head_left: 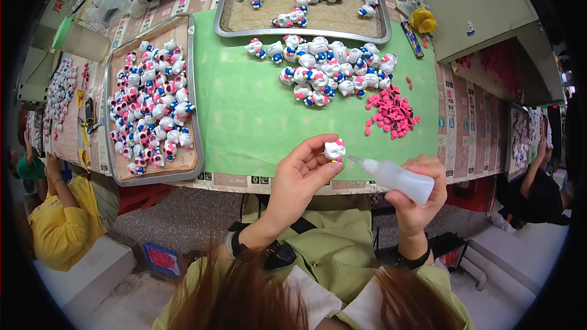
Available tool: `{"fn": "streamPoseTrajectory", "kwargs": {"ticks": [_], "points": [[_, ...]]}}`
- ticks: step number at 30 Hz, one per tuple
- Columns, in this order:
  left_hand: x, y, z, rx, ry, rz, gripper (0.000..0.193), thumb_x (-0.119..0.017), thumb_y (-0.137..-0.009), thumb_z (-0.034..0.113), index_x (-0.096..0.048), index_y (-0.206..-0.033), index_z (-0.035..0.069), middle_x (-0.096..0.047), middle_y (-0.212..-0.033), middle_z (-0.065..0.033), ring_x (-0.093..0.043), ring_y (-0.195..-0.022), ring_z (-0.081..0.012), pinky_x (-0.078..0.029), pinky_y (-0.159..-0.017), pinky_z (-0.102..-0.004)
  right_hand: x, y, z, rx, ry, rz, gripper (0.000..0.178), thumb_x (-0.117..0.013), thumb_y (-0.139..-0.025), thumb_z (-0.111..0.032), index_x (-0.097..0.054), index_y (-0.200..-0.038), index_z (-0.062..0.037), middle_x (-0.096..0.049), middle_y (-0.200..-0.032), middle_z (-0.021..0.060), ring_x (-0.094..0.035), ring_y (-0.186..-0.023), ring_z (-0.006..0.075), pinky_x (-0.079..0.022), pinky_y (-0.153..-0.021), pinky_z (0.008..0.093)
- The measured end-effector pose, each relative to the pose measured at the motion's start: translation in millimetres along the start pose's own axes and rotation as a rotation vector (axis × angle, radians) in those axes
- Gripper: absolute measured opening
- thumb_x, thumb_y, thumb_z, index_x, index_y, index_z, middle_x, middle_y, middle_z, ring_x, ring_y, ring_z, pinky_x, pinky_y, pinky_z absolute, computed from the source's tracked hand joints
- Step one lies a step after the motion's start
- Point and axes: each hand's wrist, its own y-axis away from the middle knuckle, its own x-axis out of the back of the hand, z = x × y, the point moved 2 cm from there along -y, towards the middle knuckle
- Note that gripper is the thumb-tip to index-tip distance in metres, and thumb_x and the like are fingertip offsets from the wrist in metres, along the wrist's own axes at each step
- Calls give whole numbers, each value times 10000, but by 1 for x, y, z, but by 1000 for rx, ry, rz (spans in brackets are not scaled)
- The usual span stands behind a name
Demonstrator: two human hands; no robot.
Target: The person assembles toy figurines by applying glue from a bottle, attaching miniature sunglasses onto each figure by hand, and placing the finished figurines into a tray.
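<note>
Between the thumb and fingers of my left hand [301, 174] is a small white figurine [334, 149] with pink parts, held above the near edge of the green mat [235, 104]. My right hand [422, 198] grips a translucent white squeeze bottle [400, 178], tilted so its thin nozzle points left. The nozzle tip is at the figurine; whether it touches cannot be made out. Beyond my hands lies a heap of white, blue and pink figurines [330, 67]. Right of that heap sits a pile of small pink pieces [393, 113].
A metal tray [194, 98] packed with figurines stands on the left. Another metal tray [232, 32] at the back holds scattered figurines. A yellow crumpled item [423, 20] lies at the back right, by a light cabinet [474, 0]. Other people work at both sides, one in a yellow shirt [67, 223].
</note>
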Motion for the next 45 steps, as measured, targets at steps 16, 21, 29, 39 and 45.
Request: {"fn": "streamPoseTrajectory", "kwargs": {"ticks": [16, 21, 29, 39, 45], "points": [[-1, -1, 1, 13, -1, 23, 350, -501, -774, -40, -411, -1112, -34, -502, -1061, -115, -502, -940, -136, -425, -823, -265, 4, -6, -3, -18, -10, 16, 408, -762, -570, -110, -496, -868, -24, -486, -768, 61, -465, -667, 128, -379, -585, 231], [-2, 0, 4, 52, 30, -8, 356, -488, -776, -47, -397, -1120, -39, -483, -1095, -147, -499, -963, -163, -429, -838, -285, 4, -6, -3, -7, 23, 6, 406, -761, -571, -106, -494, -866, -26, -482, -769, 60, -465, -668, 127, -382, -590, 232], [0, -1, 0, -1, 6, 13, 350, -480, -774, -58, -400, -1114, -39, -481, -1090, -151, -506, -951, -170, -427, -845, -300, 8, -8, -2, 1, 86, -7, 399, -762, -562, -97, -498, -854, -26, -481, -742, 59, -462, -651, 124, -379, -582, 232], [1, -2, 4, -27, -24, 76, 353, -491, -767, -47, -408, -1110, -30, -491, -1074, -137, -516, -920, -161, -424, -813, -276, 68, -64, 62, -224, 144, 387, 282, -571, -745, -44, -396, -958, 14, -514, -917, 105, -520, -826, 145, -435, -706, 278], [-1, -2, 5, -31, -22, 111, 340, -493, -766, -54, -413, -1095, -29, -490, -1080, -141, -514, -928, -169, -422, -826, -290, 79, -92, 101, -228, -124, 423, 469, -586, -709, 33, -281, -1063, -6, -473, -931, 114, -512, -913, 175, -459, -708, 247]]}}
